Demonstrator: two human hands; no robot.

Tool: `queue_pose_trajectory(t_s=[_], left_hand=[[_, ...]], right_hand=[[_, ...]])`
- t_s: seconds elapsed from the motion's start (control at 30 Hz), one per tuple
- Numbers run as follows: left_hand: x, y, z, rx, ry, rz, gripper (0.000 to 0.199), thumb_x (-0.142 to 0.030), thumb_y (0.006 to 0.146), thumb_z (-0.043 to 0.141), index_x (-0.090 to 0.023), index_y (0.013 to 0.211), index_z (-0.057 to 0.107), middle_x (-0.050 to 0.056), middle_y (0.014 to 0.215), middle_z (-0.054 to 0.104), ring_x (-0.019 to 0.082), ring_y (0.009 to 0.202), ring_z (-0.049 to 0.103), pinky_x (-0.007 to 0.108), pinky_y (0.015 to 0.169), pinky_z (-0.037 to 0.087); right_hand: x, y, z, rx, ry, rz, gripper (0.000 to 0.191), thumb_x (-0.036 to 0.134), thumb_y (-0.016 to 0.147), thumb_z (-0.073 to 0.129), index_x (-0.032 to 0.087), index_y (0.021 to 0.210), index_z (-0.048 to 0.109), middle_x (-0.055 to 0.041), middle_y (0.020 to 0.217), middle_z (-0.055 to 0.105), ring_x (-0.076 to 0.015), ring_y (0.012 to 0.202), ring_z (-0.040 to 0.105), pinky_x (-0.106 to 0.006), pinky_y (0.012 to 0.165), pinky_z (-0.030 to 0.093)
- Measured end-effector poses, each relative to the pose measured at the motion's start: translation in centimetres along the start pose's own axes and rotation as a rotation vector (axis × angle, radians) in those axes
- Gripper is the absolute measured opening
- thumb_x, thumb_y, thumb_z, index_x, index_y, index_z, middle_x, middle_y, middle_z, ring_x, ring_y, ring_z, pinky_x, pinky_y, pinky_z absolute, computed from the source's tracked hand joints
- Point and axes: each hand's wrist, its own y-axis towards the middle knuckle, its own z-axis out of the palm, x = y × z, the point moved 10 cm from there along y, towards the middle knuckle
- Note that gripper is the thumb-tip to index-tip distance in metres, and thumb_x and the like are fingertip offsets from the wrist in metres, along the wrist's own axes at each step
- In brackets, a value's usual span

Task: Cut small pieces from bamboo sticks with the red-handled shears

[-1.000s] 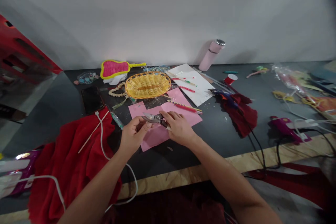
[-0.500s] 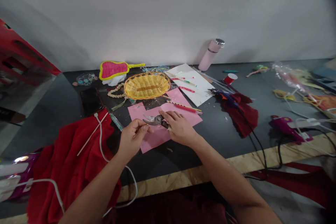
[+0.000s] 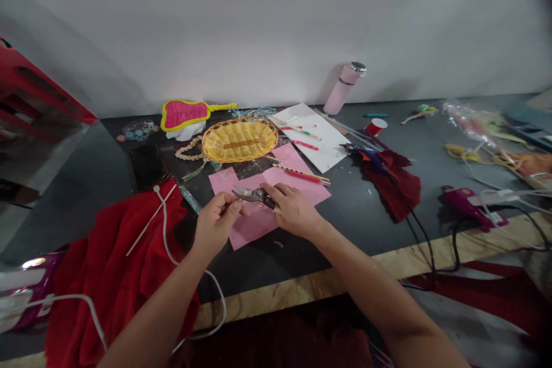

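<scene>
My right hand (image 3: 295, 210) is wrapped round the handles of a pair of pruning shears (image 3: 254, 194), whose metal blades point left. Close to the blade tips, my left hand (image 3: 219, 219) is pinched shut; whatever lies between its thumb and fingers is too small to make out. Both hands are over pink paper (image 3: 254, 232) on the dark table. Beyond them sits an oval yellow woven basket (image 3: 240, 144). Thin striped sticks (image 3: 302, 175) lie on the paper by my right hand.
Left are a red cloth (image 3: 112, 253) with a white cable, and a dark phone (image 3: 148, 167). At the back stand a pink flask (image 3: 344, 89) and a white sheet (image 3: 317, 152). A red thread spool (image 3: 376, 127), dark red cloth (image 3: 399, 184) and purple power strip (image 3: 470, 207) lie right.
The shears' blades have drawn closer together as my right hand squeezes. My left hand stays beside the tips. The whole view has shifted slightly.
</scene>
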Motion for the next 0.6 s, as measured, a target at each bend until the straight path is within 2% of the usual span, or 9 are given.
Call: queue_pose_trajectory(t_s=[0.1, 0.23, 0.3, 0.6], left_hand=[[-0.3, 0.0, -0.1, -0.020, 0.061, 0.022, 0.016, -0.033, 0.080, 0.061, -0.017, 0.082, 0.058, 0.004, 0.075, 0.073, 0.014, 0.065, 0.064, 0.022, 0.059, 0.045], [-0.2, -0.1, 0.1, -0.006, 0.076, 0.046, 0.013, -0.031, 0.084, 0.054, -0.018, 0.084, 0.056, 0.005, 0.081, 0.073, 0.009, 0.047, 0.051, 0.022, 0.048, 0.040], [-0.1, -0.1, 0.5, 0.031, 0.038, 0.046, 0.012, -0.029, 0.086, 0.052, -0.018, 0.082, 0.055, 0.005, 0.080, 0.072, 0.008, 0.044, 0.047, 0.022, 0.047, 0.039], [0.8, -0.3, 0.7, 0.081, -0.077, -0.028, 0.017, -0.033, 0.086, 0.053, -0.017, 0.083, 0.057, 0.004, 0.076, 0.070, 0.007, 0.042, 0.040, 0.021, 0.043, 0.032]], right_hand=[[-0.1, 0.1, -0.3, -0.021, -0.034, 0.004, 0.057, 0.015, 0.082, 0.046, 0.020, 0.138, 0.036, -0.0109, 0.117, 0.055, -0.0234, 0.104, 0.052, -0.037, 0.092, 0.040], [0.1, 0.1, -0.4, -0.010, -0.060, -0.037, 0.062, 0.015, 0.082, 0.044, 0.017, 0.142, 0.030, -0.0123, 0.125, 0.052, -0.0251, 0.110, 0.049, -0.040, 0.093, 0.039], [0.1, 0.1, -0.4, -0.003, -0.060, -0.055, 0.064, 0.014, 0.081, 0.043, 0.017, 0.143, 0.028, -0.0121, 0.127, 0.051, -0.0255, 0.112, 0.048, -0.040, 0.094, 0.039], [0.0, 0.0, 0.0, -0.027, 0.045, -0.105, 0.067, 0.011, 0.074, 0.045, 0.017, 0.140, 0.033, -0.0110, 0.117, 0.053, -0.0229, 0.105, 0.051, -0.038, 0.094, 0.041]])
